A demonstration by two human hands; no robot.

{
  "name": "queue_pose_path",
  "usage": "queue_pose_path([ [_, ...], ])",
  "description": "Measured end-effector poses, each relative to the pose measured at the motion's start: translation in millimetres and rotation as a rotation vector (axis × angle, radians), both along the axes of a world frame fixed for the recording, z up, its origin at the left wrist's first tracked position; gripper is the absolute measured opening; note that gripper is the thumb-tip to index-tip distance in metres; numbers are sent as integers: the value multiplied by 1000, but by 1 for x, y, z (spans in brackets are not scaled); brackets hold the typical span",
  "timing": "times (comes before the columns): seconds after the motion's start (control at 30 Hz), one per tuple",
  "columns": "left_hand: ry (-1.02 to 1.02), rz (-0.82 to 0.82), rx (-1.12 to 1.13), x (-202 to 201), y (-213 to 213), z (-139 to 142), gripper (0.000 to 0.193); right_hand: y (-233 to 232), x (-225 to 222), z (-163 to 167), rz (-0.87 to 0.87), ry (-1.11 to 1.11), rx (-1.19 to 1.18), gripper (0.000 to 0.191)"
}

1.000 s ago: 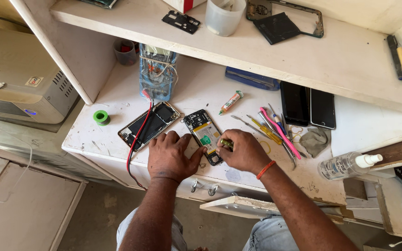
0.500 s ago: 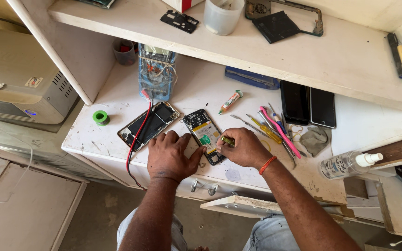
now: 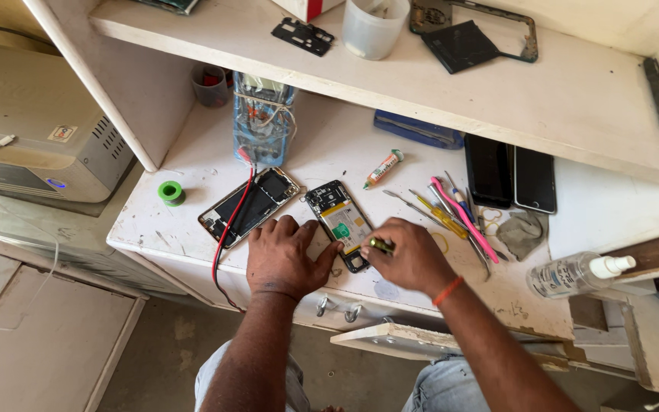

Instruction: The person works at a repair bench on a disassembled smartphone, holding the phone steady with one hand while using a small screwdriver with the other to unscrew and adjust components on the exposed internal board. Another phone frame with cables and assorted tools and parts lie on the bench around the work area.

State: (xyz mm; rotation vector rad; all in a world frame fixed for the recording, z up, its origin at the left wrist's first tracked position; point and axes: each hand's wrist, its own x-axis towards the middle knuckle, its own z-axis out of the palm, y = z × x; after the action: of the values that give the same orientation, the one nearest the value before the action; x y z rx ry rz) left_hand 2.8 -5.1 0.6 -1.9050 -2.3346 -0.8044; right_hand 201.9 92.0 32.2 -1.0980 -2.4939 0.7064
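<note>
At the near edge of the white bench (image 3: 192, 172), an opened phone (image 3: 339, 221) lies back-up, its battery and board exposed, slanted toward the person. Left hand (image 3: 287, 255) rests flat just left of the phone, fingers loosely spread, thumb touching the phone's lower edge. Right hand (image 3: 409, 255) sits just right of the phone, fingers curled together and pinching a small screwdriver (image 3: 380, 245) with a yellow-green grip; its tip is over the phone's lower half, contact point too small to tell. An orange band is on that wrist. Left of the phone, just beyond the left hand, a second opened phone frame (image 3: 249, 204) lies slanted, a red and a black wire (image 3: 230, 229) crossing it and dropping over the bench edge. Further left of the phone, a green spool (image 3: 170, 191). Right of the phone, a scatter of hand tools (image 3: 451, 214), a grey cloth (image 3: 520, 231) and a clear spray bottle (image 3: 577, 273) on its side. Beyond the phone, a small tube (image 3: 384, 168), two dark phones (image 3: 510, 174) side by side, a blue case (image 3: 419, 130) and a clear box of wired parts (image 3: 262, 118). Above the phone, on the shelf (image 3: 573, 99), a white cup (image 3: 374, 29) and a dark frame (image 3: 473, 34).
</note>
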Motion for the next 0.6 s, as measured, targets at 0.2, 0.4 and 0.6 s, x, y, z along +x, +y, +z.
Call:
queue_pose_path([
  [0.2, 9, -3, 102, 0, -1, -3, 50, -28, 4, -1, -46, 131, 97, 16],
  [0.4, 5, 6, 70, 0, -1, -4, 47, -20, 0, 9, 99, -27, 181, 20],
  [0.6, 15, 3, 62, 0, 0, -5, 50, -10, -5, 13, 269, -165, 356, 23],
])
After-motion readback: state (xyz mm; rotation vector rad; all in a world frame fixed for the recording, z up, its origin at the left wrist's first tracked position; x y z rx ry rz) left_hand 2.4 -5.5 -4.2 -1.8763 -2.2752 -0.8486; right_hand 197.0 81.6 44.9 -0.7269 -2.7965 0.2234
